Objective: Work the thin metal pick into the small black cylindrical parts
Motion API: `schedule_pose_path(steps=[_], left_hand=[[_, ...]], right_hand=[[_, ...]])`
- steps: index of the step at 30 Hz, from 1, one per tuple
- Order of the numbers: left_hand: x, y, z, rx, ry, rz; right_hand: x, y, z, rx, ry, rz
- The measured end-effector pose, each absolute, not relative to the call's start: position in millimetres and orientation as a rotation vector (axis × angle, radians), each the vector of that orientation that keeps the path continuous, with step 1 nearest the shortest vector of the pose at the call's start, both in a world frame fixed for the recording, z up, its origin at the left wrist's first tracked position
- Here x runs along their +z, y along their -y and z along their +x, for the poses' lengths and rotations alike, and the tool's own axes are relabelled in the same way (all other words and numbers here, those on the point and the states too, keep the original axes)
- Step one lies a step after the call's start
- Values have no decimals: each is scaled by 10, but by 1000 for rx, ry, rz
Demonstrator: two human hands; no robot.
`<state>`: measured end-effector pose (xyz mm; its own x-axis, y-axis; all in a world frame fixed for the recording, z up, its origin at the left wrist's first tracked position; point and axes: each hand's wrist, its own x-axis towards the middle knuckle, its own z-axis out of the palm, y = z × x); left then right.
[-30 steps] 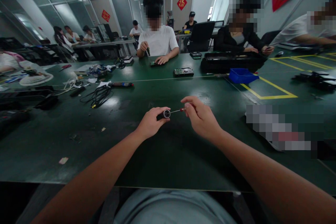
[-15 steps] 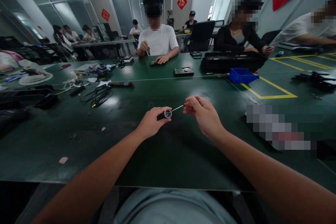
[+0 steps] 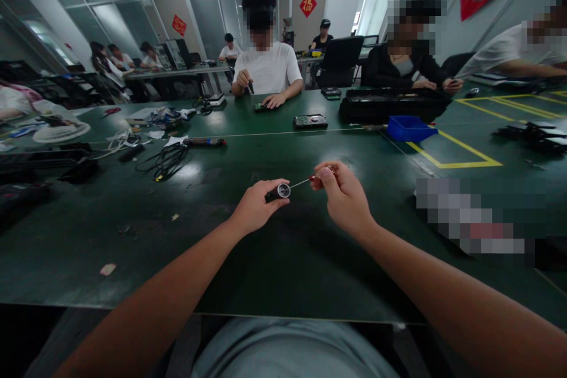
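Both hands meet above the green table (image 3: 283,271) in the head view. I see my left hand (image 3: 254,209) clenched around a short dark cylinder (image 3: 277,192), its silvery round end poking out past thumb and forefinger toward the right. My right hand (image 3: 344,201) pinches the red-tipped end of a thin metal rod (image 3: 305,180) at its fingertips (image 3: 319,176); the rod slants down-left, its far end touching the cylinder's face. A blue tray (image 3: 410,128) sits well beyond, a tangle of black cable (image 3: 165,160) off left.
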<state>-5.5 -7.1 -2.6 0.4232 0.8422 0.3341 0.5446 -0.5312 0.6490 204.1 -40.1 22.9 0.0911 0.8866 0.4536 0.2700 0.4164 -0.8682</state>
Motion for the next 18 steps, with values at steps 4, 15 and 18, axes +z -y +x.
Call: schedule_pose_path(steps=[4, 15, 18], left_hand=[[-34, 67, -56, 900, -1152, 2247], [-45, 53, -62, 884, -1151, 2254], [-57, 47, -65, 875, -1158, 2258]], right_hand=[[255, 435, 2046, 589, 1516, -1109], [333, 450, 2099, 468, 1672, -1191], [319, 447, 2108, 516, 1702, -1162]])
